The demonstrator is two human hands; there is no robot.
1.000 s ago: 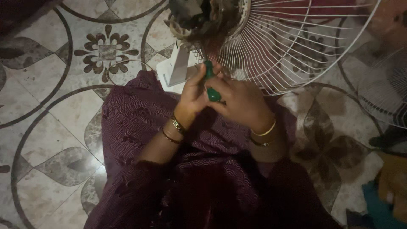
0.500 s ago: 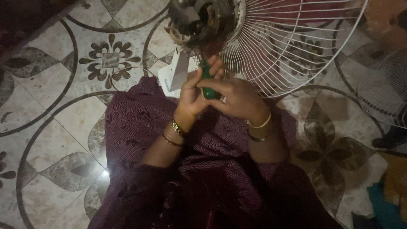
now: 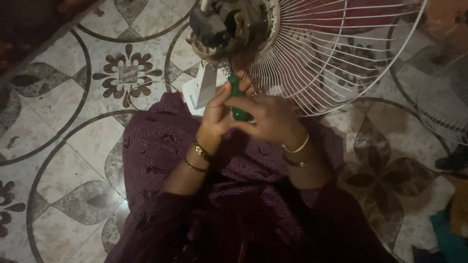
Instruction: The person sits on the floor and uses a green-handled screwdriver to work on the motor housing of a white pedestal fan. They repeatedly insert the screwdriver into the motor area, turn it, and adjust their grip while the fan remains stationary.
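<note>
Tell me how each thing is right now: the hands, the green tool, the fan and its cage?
left hand: closed around the green handle, bangles on the wrist.
right hand: closed on the handle's lower end.
green-handled screwdriver: held upright, tip up toward the motor.
fan motor: uncovered, insides showing.
wire fan guard: on the motor, tilted.
patterned tile floor: bare, under the fan.

I see a green screwdriver handle [image 3: 237, 100] centre frame, white wire fan guard [image 3: 336, 53] upper right, maroon wavy-patterned garment [image 3: 243, 195] below, cream floor tiles [image 3: 73, 146] with grey-brown floral circles left.
</note>
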